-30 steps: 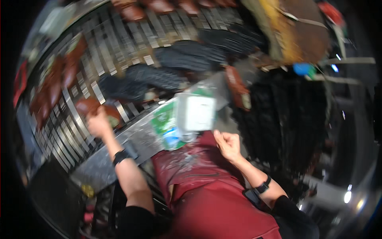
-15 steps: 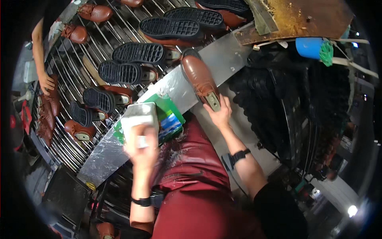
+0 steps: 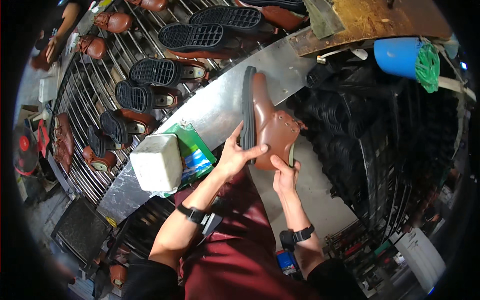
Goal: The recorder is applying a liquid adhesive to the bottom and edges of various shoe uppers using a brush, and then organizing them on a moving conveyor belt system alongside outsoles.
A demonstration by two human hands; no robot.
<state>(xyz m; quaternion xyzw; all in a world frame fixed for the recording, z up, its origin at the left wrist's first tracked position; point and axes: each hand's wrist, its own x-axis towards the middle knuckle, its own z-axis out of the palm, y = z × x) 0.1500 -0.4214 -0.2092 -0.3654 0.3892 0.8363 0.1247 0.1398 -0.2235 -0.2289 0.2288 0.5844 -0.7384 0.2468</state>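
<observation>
A brown lace-up shoe (image 3: pixel 269 127) with a black sole (image 3: pixel 248 117) is held between my two hands over the metal ledge's edge. It is turned on its side, toe pointing away and sole facing left. My left hand (image 3: pixel 234 159) grips it from the left, fingers by the sole and thumb on the upper near the heel. My right hand (image 3: pixel 286 177) is closed on the collar at the heel end. Left of my left hand, a white plastic tub-like block (image 3: pixel 157 162) rests on a green and blue plastic packet (image 3: pixel 192 160).
A metal ledge (image 3: pixel 210 107) borders a rack of metal bars (image 3: pixel 82 107) carrying several brown shoes, many sole up (image 3: pixel 192 36). Black soles (image 3: pixel 330 112) are stacked at right. A blue cylinder (image 3: pixel 395 57) hangs by a wooden board (image 3: pixel 370 25). Another person's hand (image 3: pixel 51 49) is far left.
My left hand has left the white block and taken hold of the shoe. The shoe has come nearer and rolled so its sole faces left. The other person's hand has moved away.
</observation>
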